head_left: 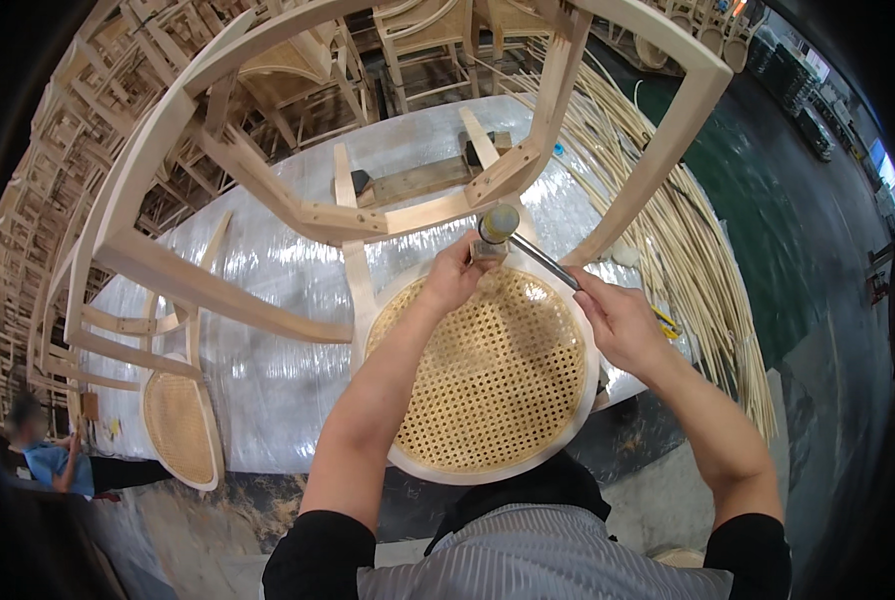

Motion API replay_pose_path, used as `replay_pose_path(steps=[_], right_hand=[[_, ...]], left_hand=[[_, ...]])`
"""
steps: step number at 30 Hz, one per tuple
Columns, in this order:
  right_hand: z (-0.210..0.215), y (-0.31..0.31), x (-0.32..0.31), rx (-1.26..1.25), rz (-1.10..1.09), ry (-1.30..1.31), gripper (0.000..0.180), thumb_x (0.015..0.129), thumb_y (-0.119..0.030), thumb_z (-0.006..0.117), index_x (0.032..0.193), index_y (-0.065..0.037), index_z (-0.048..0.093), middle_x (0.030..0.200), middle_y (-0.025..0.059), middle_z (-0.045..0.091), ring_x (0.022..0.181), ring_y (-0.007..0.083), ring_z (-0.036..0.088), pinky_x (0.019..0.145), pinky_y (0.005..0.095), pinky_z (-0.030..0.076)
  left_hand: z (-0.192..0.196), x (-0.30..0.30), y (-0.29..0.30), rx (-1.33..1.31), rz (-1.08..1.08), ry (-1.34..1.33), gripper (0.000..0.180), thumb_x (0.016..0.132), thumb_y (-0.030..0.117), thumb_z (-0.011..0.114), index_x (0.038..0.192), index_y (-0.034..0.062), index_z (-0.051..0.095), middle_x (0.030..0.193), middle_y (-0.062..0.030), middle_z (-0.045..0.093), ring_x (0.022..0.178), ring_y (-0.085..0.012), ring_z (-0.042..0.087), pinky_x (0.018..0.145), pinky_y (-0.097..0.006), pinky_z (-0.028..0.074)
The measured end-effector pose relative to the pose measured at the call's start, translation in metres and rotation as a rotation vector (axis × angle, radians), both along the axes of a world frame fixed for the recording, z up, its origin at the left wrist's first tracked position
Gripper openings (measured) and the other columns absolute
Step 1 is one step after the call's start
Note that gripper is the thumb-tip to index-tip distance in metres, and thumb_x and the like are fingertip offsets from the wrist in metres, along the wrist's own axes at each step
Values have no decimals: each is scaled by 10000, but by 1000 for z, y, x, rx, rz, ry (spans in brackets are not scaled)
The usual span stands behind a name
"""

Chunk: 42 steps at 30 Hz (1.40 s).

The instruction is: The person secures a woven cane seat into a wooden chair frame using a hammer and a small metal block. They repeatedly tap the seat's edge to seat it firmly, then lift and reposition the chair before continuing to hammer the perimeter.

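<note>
My right hand (613,315) is closed round the handle of a mallet (550,262) with a rounded, yellowish head. The mallet's head sits right over a small wooden block (489,251), which my left hand (455,272) pinches at the far edge of a round cane seat (488,400). Whether the head touches the block, I cannot tell. The seat has woven cane inside a pale rim and lies nearest me. Beyond it, a pale wooden chair frame (418,216) with curved rails and legs rises toward the camera.
The worktable (268,390) is covered in shiny plastic film. Long cane strips (688,270) lie in a heap along its right side. At left are another cane-seated chair (181,425) and a person in blue (58,465). Stacked chair frames (78,150) fill the background.
</note>
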State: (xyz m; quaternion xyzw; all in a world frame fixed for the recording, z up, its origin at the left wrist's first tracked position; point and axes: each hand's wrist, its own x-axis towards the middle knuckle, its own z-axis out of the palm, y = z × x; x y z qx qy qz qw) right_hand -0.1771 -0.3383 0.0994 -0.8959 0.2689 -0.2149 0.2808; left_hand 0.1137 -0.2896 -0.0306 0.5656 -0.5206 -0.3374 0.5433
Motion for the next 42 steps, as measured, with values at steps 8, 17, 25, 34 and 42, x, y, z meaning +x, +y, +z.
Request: replay_pose_path(steps=[8,17,25,34,42], right_hand=[[5,-11,-4,-20,25,67,325,1057,-166,619,1361,-59,663,949,247,748,840,446,730,746,513,575],[19,-14,-2,161,18,190,369,1079,-221,579,1412,-68,627,975,271,733,894,498,707,792,571,550],[39,3,-6,173,22,79,362,1084,-184,597,1427,-74,627,963,266,738,870,441,732,760,448,577],[22,-8,-24,-171,90,86,363,1061,-140,626,1421,-101,630,1011,227,759,889,423,743,763,470,587],[45,-8,-22,-166,161,159,339,1065,-156,616,1394,-80,632,1019,237,752,896,442,736,758,499,585]], left_hand=[[-2,0,-11,110,-61,31,394,1036,39,693,1403,75,554,1210,-65,718,1160,-156,657,1050,-321,515],[23,-42,-13,-49,104,111,507,949,-21,775,1386,52,528,1223,-66,674,1183,-185,652,1015,-347,556],[11,-66,-6,-131,262,130,435,914,-67,791,1235,68,530,1080,-41,635,989,-156,657,923,-286,589],[12,-75,-9,-200,165,211,438,899,-110,789,1154,105,505,1061,-4,617,986,-104,620,860,-266,573],[-4,-72,-7,7,182,180,554,893,32,854,1337,78,526,1139,-52,696,1043,-160,678,932,-307,573]])
